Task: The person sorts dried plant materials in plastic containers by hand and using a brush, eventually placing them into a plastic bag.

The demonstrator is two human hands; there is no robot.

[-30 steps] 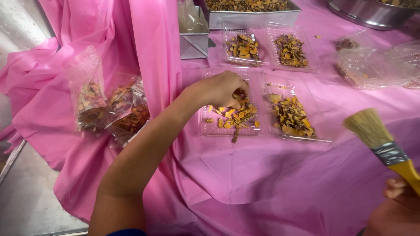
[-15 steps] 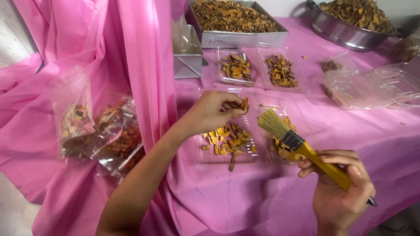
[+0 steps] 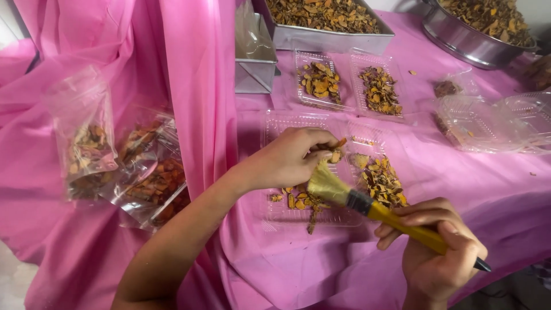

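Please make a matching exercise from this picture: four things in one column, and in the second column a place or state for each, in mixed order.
1. paintbrush
2. left hand
3. round metal bowl
4. filled plastic bags

a. far right corner of the table
b. lying on the pink cloth, at the left
c. held by its yellow handle in the right hand
d. pinching a dried piece over a clear tray

Pairs: 1-c, 2-d, 3-a, 4-b

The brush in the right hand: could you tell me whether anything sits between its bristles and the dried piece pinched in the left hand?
Nothing visible does: the brush bristles already meet the dried piece at the left hand fingertips, above the clear tray. The right hand grips the handle.
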